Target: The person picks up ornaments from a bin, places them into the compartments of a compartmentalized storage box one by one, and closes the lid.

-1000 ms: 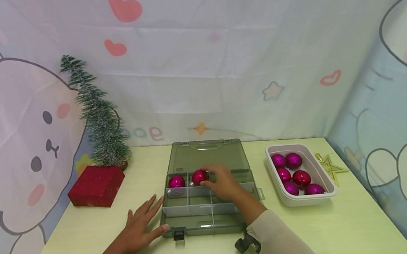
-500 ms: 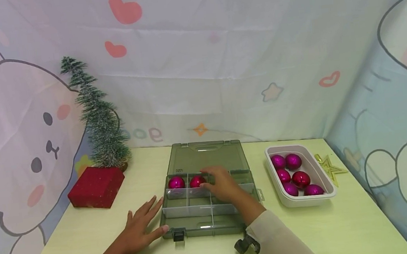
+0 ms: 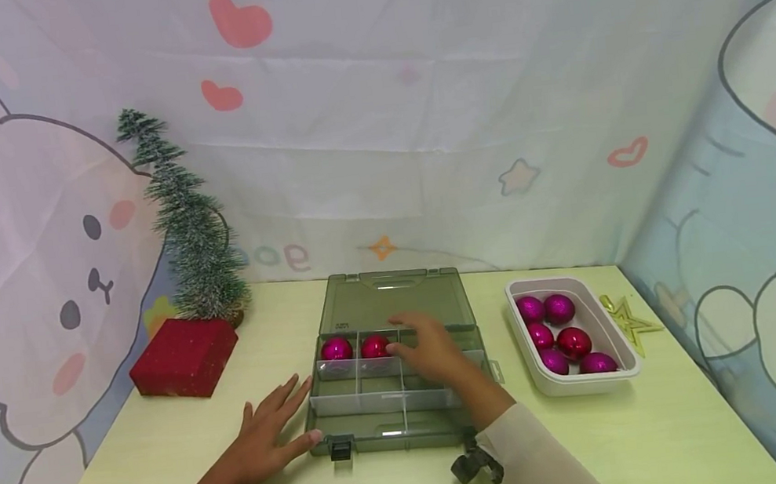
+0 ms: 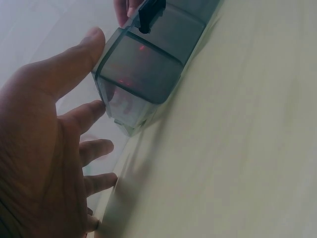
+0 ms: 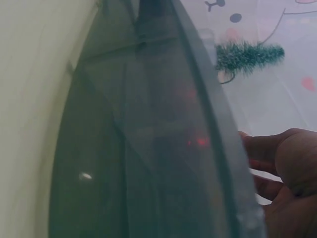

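A translucent green compartment box [image 3: 394, 300] lies on the table with its lid folded back. Two shiny balls sit side by side in its back row: a magenta Christmas ball [image 3: 336, 348] in the leftmost compartment and a red Christmas ball [image 3: 374, 346] beside it. Just right of the red ball, my right hand [image 3: 433, 350] hovers over the box, fingers spread and holding nothing; whether the thumb still touches the ball I cannot tell. With fingers spread, my left hand [image 3: 261, 438] rests against the box's left side; in the left wrist view its thumb [image 4: 91, 44] is at the box's corner.
On the right stands a white tub [image 3: 523, 346] with several magenta and red balls, and a gold star [image 3: 629, 319] lies beside it. A small green tree [image 3: 191, 231] and a dark red box [image 3: 183, 356] are at the back left. Patterned cloth hangs behind.
The red ball went down into the compartment beside the magenta one. My right hand let go of it and drew slightly to the right. The left hand stayed in place.
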### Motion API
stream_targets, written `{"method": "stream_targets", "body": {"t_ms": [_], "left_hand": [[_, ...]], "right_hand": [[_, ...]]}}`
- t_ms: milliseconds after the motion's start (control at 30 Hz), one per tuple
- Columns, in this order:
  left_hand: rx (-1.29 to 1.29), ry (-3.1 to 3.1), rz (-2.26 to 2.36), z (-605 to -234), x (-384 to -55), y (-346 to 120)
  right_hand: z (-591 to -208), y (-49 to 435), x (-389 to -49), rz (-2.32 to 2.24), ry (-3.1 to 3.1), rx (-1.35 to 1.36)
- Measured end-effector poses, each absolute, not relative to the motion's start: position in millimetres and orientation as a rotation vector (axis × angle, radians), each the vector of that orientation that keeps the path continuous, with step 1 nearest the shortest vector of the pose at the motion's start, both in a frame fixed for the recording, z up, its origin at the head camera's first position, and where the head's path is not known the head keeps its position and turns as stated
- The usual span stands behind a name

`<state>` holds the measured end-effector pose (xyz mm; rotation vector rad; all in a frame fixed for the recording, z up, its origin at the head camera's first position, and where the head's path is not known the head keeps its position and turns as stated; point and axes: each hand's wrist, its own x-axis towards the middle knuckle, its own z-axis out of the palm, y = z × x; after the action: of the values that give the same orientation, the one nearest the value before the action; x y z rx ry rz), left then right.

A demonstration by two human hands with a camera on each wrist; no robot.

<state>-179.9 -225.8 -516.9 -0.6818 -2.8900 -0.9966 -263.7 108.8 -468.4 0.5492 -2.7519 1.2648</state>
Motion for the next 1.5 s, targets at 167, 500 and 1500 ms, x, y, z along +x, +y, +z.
{"method": "stream_targets", "body": {"t_ms": [167,500,1500], "left_hand": [[-0.691,-2.884,-0.993,-517,-181,-226],[-0.697,-2.885,-1.004,-518,-180,-226],[-0.709,-2.861,-1.000,-518,-180,-226]], "right_hand": [[-462,122,-261,1.311,-2.729,0.463],[-448,159,-254,1.329,-2.703,0.384],[-450,286,-245,1.164,-2.570,0.247]]}}
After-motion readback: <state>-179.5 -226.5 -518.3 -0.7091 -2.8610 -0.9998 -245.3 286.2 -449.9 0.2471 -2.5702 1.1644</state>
